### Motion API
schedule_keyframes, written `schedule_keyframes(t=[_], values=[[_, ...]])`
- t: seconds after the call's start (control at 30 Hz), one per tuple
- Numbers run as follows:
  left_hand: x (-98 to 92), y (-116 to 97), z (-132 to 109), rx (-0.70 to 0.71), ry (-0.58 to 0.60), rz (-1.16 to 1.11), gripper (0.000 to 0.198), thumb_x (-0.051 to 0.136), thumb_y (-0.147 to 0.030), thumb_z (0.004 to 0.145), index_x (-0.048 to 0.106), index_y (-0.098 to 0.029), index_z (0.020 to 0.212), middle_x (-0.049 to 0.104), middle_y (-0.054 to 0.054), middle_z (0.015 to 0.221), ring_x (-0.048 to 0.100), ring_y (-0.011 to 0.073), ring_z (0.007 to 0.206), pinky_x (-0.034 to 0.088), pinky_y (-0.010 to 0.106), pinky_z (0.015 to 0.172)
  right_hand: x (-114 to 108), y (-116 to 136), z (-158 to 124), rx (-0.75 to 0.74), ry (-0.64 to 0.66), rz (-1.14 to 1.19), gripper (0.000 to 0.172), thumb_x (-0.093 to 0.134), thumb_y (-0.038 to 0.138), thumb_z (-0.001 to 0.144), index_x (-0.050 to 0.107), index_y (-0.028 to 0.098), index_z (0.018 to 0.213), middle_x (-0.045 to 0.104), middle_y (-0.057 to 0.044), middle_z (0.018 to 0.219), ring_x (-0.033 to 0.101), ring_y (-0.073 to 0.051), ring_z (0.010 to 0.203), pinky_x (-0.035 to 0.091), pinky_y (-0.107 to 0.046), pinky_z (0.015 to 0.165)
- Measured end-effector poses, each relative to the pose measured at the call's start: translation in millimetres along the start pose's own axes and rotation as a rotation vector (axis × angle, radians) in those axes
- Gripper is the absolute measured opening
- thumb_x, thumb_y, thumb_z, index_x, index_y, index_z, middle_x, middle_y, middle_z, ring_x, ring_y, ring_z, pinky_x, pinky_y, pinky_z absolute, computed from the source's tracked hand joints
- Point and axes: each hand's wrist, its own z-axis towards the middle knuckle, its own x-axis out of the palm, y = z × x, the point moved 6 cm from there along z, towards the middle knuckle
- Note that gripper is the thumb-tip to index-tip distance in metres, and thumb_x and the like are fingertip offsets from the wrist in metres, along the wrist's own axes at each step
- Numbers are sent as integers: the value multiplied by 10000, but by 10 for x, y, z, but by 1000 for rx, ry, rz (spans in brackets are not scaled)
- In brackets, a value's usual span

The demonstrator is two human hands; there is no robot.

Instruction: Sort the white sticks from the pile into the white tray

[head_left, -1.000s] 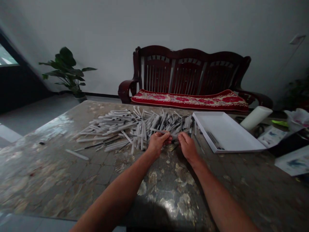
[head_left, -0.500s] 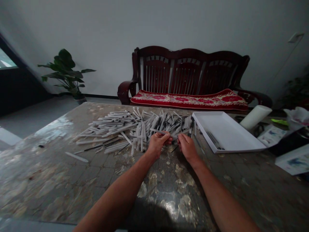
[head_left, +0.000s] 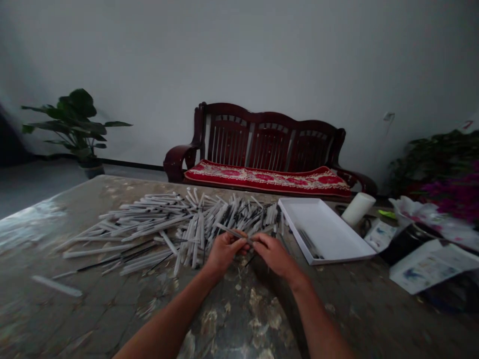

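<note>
My left hand (head_left: 223,253) is closed around a slim, pale pen-like stick (head_left: 227,230), whose far end points up and to the left over the pile. Close against it, my right hand (head_left: 275,253) pinches at the other end of the same stick; the fingertips partly hide that end. Behind both hands spreads a loose pile of white and black pen-like sticks (head_left: 153,215). One pale stick (head_left: 57,285) lies apart at the left. To the right, a shallow white tray (head_left: 337,234) holds a few dark sticks (head_left: 309,243) along its left side.
Right of the tray are a white roll (head_left: 358,209), a crumpled plastic wrapper and a printed white box (head_left: 426,267). A patterned table (head_left: 112,319) bears everything. Beyond it stands a dark wooden bench (head_left: 267,144) with a red cushion; a potted plant (head_left: 80,124) is at the left.
My view has turned to the right and tilted up a little. My right hand has come in from apart to meet my left hand at the stick.
</note>
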Motion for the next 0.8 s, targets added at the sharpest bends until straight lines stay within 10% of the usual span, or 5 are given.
schedule_keyframes(t=[0.17,0.3,0.4,0.63,0.8], values=[[24,-14,-41,37,-20,102,400,793,-349,579,651,-166,906,691,-5,689,631,139,517,467,213,436,-545,-11,-69,-44,-222,-294,265,500,370,854,723,228,873,696,-47,847,622,-199,832,461,-288,748],[-87,-78,-65,150,-117,178,389,689,-429,698,633,-174,986,700,15,751,612,135,505,443,216,419,-1378,-348,-351,272,-621,-672,321,451,366,876,730,214,917,705,-109,930,636,-228,849,446,-317,730],[-155,-123,-85,219,-179,258,355,621,-448,759,643,-183,995,713,29,778,590,134,501,412,219,418,-1714,-659,-504,527,-558,-888,300,465,352,869,742,237,884,724,-136,920,656,-258,786,434,-350,675],[-195,-206,-147,305,-208,553,255,520,-384,838,699,-214,900,722,13,738,614,163,551,469,262,580,-1834,-1007,-656,767,-425,-991,240,544,300,779,766,288,867,740,-129,1009,653,-354,941,426,-478,776],[-177,-220,-177,399,-176,815,219,511,-331,868,702,-243,929,751,26,856,687,209,798,488,287,734,-1602,-764,-537,620,-476,-1041,279,509,310,838,751,285,973,725,-138,1019,630,-351,966,424,-486,779]])
